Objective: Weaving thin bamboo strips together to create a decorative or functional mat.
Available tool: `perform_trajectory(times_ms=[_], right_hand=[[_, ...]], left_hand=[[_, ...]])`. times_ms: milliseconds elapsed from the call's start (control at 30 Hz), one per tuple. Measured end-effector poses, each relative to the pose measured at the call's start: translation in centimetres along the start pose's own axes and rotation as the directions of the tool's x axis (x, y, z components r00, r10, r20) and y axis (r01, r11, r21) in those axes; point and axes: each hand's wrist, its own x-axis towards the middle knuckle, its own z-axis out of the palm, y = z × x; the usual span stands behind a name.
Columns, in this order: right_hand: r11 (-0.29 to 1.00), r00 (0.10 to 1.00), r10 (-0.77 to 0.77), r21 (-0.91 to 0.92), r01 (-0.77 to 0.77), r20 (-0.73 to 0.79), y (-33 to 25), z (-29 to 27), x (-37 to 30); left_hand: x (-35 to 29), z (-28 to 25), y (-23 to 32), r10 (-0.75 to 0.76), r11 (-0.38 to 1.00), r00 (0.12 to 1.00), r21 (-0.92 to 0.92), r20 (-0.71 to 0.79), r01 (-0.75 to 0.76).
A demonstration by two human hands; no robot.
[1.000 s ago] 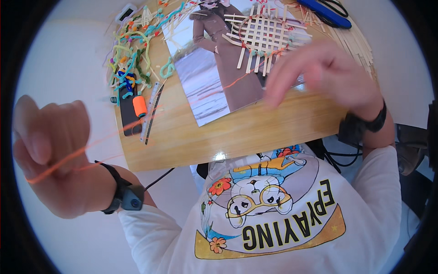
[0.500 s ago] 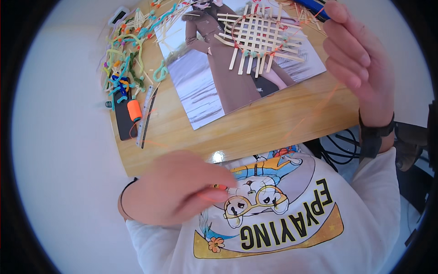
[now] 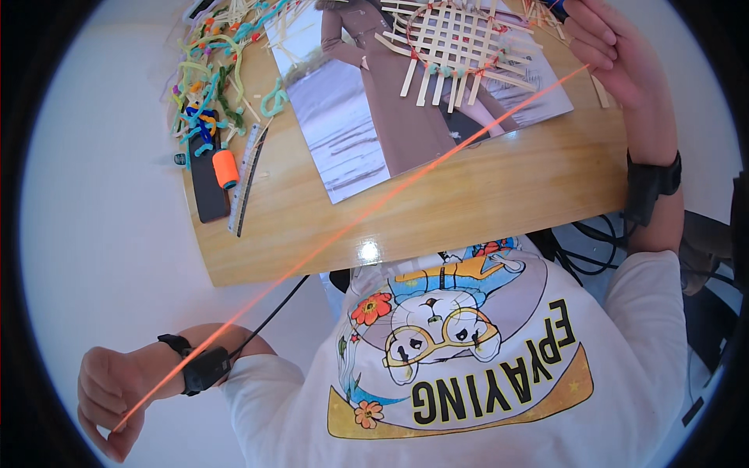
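A bright orange thread runs taut in a long slant between my two hands. At the lower left, out past the table's edge, my left hand is closed, pinching its lower end. My right hand is closed over the thread's upper end at the upper right, beside a dark blue object only partly in view. To that hand's left lies an open lattice of pale flat strips, with a ring of orange thread and small pale green beads on it. A large printed picture of a person in a brown coat lies under the lattice.
Tangled colourful pipe cleaners and loose strips cover the table's left side. An orange thread spool rests on a black flat object, beside a ruler. Black cables hang below the table's right edge.
My left hand has swung from in front of my shirt out to the lower left, and the slack thread is now straight. My right hand has shifted slightly upward.
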Motion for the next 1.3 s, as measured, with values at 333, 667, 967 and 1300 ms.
perform_trajectory(times_ms=[333,667,967,1300], right_hand=[[0.994,0.994,-0.027,-0.100,0.038,0.103,-0.8,-0.9,-0.5],[0.984,0.960,0.005,-0.171,0.045,0.279,0.0,0.8,-1.2],[0.932,0.858,0.103,-0.349,0.094,0.504,-0.4,1.0,-1.2],[0.884,0.842,0.093,-0.434,0.176,0.532,-0.9,2.0,-2.9]], left_hand=[[1.9,5.9,-10.2,-0.931,0.300,0.290,0.917,0.221,0.262],[5.8,10.2,-20.7,-0.676,0.208,0.731,0.928,-0.090,0.308],[3.5,13.6,-36.3,-0.478,0.440,0.805,0.889,0.351,-0.126],[4.2,13.1,-35.5,-0.472,0.437,0.854,0.899,0.222,0.008]])
